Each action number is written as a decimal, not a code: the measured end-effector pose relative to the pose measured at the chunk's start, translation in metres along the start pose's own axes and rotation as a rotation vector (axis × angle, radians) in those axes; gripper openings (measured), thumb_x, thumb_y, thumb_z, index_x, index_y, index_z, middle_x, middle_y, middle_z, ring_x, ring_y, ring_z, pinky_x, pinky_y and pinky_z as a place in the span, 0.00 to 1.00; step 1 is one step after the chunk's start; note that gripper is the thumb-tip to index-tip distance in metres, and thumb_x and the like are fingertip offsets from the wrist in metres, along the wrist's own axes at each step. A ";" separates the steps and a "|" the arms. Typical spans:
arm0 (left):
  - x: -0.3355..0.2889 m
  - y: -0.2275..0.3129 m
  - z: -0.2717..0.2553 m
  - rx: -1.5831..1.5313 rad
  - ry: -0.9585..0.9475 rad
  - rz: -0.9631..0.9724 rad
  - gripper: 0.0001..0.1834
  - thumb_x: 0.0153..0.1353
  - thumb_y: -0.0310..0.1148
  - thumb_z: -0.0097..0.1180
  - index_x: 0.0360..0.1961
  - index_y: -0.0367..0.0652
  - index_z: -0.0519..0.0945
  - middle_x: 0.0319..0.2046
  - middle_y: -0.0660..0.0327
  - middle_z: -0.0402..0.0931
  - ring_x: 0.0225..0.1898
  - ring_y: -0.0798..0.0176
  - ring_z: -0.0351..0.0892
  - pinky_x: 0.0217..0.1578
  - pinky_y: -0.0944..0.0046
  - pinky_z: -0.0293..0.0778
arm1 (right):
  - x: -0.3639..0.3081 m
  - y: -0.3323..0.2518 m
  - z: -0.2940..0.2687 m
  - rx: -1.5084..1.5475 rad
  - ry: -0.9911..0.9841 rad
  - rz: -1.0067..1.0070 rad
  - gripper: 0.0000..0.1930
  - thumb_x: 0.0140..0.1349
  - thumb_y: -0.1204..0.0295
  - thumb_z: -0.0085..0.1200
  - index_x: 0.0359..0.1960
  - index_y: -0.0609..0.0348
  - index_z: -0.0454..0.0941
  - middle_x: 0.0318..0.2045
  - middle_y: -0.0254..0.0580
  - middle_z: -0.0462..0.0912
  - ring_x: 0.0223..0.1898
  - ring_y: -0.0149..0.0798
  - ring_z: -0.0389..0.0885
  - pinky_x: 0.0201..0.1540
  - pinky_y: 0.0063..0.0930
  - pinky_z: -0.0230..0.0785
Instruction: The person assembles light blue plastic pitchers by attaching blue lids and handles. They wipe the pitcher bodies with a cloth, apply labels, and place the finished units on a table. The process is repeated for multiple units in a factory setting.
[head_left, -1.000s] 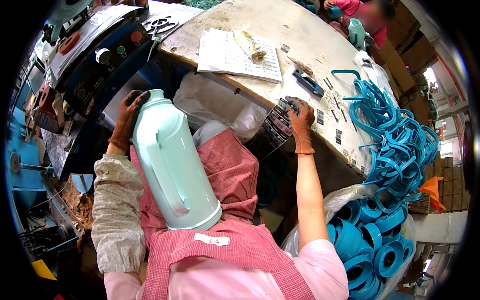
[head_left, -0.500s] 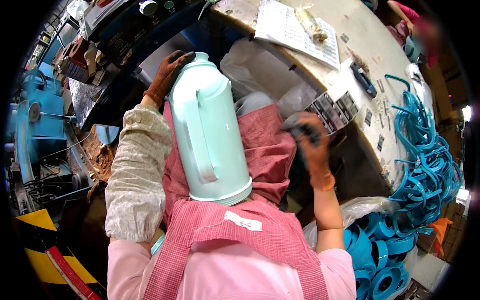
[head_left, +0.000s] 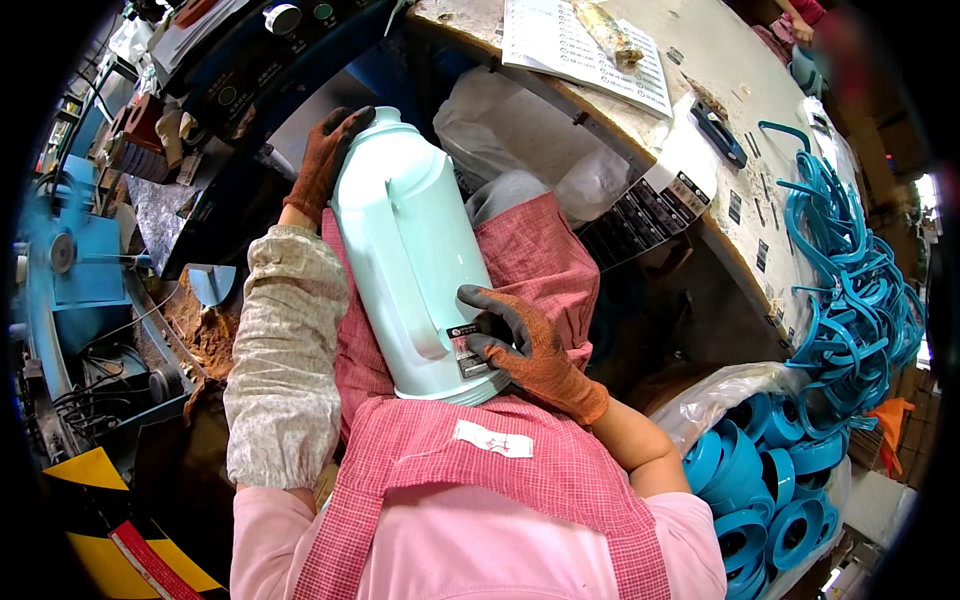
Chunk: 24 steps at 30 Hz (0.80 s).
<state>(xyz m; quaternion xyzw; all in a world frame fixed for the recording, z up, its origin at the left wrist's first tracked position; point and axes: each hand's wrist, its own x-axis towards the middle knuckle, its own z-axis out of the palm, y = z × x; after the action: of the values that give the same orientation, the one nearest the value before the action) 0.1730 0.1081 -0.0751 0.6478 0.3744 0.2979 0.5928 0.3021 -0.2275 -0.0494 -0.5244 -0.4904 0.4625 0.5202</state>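
Note:
A pale mint thermos flask casing (head_left: 405,250) with a moulded side handle lies lengthwise on my lap, its narrow neck pointing away from me. My left hand (head_left: 333,150), in a brown and black work glove, is closed around its upper left side beside the neck. Low on the body, just right of the handle's bottom end, sits a small black label (head_left: 468,352). My right hand (head_left: 535,350), gloved alike, has its fingertips bent onto the label against the casing. Part of the label is under the fingers.
A label sheet (head_left: 640,215) hangs over the worktable edge (head_left: 735,240). On the table lie a printed paper (head_left: 590,60), a dark cutter-like tool (head_left: 720,135) and a heap of blue plastic handles (head_left: 850,270). A bag of blue round parts (head_left: 765,490) stands right; machinery (head_left: 85,260) stands left.
My right hand has come from the label sheet leftward and down to the casing's lower body. A black label now shows there. My left hand keeps its hold near the neck.

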 end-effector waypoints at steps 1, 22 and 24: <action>0.001 0.002 0.000 0.005 -0.026 -0.010 0.27 0.58 0.53 0.58 0.46 0.39 0.77 0.37 0.54 0.78 0.37 0.62 0.78 0.38 0.67 0.77 | 0.000 0.000 -0.001 -0.094 0.012 -0.042 0.27 0.59 0.76 0.58 0.60 0.65 0.65 0.56 0.44 0.72 0.50 0.33 0.74 0.55 0.26 0.67; 0.034 0.137 0.019 0.326 -0.406 0.202 0.08 0.61 0.31 0.56 0.33 0.37 0.75 0.27 0.68 0.70 0.31 0.76 0.67 0.33 0.73 0.66 | 0.220 0.012 -0.484 -1.496 0.568 0.655 0.24 0.58 0.47 0.51 0.54 0.36 0.75 0.53 0.43 0.77 0.51 0.44 0.77 0.51 0.42 0.69; 0.054 0.115 0.033 0.746 -0.457 0.171 0.07 0.60 0.31 0.56 0.35 0.38 0.75 0.26 0.59 0.73 0.29 0.66 0.73 0.31 0.65 0.70 | 0.238 -0.003 -0.457 -1.272 0.625 0.250 0.21 0.60 0.59 0.52 0.55 0.42 0.74 0.50 0.49 0.76 0.48 0.50 0.76 0.48 0.43 0.70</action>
<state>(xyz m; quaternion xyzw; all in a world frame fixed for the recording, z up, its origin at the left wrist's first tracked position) 0.2451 0.1331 0.0320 0.8953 0.2605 0.0396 0.3592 0.7787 -0.0326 -0.0266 -0.8860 -0.4293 -0.0283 0.1731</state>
